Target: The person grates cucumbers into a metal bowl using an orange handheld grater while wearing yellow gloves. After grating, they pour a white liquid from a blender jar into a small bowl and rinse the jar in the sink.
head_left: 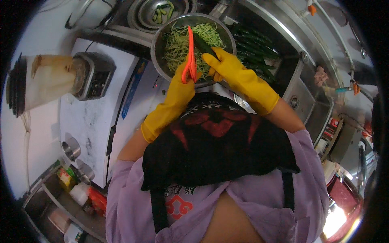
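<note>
Both hands wear yellow rubber gloves. My left hand (pixel 181 86) grips the handle of an orange hand-held grater (pixel 191 50), which stands edge-on over a large steel bowl (pixel 154 50). Pale green cucumber shreds (pixel 174 52) fill much of the bowl. With my right hand (pixel 231 68) I hold a dark green cucumber (pixel 202 45) by its near end, its far end close against the grater's right side. The grater's blade face is turned too far edge-on to make out.
Whole cucumbers (pixel 253 48) lie in the steel sink on the right. Behind the bowl, a smaller steel bowl (pixel 141 17) holds cucumber pieces (pixel 163 12). A blender (pixel 95 75) stands on the white surface at left, with steel cups (pixel 71 148) near its front edge.
</note>
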Tool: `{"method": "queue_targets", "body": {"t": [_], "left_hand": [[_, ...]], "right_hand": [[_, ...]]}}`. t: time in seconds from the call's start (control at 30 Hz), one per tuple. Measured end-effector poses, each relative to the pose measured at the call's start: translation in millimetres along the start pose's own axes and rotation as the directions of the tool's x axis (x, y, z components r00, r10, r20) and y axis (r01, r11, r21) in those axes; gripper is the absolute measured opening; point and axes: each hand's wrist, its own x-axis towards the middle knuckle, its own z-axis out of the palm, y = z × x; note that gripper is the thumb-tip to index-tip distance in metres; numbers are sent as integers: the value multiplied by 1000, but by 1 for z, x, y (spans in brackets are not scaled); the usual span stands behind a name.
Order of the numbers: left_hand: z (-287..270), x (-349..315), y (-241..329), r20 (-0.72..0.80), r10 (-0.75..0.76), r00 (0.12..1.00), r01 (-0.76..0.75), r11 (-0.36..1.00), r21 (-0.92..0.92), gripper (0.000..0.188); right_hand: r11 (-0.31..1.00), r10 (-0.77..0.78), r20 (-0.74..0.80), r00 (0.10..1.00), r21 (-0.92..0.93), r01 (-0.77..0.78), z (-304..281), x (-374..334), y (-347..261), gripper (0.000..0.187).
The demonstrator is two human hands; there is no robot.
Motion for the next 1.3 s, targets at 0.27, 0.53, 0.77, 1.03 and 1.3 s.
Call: {"method": "queue_targets", "body": {"t": [0.27,0.53,0.77,1.03,1.3], "left_hand": [[2,0,21,49,-135,990,139,985,-103,48],[-9,9,12,24,-112,993,114,991,-67,49],[-15,40,55,-30,-300,953,290,939,-185,60],[-19,36,68,-135,-429,893,389,888,-247,54],[-15,17,1,91,33,995,-63,936,347,40]], "right_hand": [[985,25,-20,999,170,-21,-7,20,18,47],[980,98,88,991,164,-111,4,7,-4,49],[994,-49,95,994,98,39,0,-5,-13,57],[981,148,177,973,101,-168,-6,-43,-33,50],[968,49,114,992,239,-75,-13,-8,-13,57]]}}
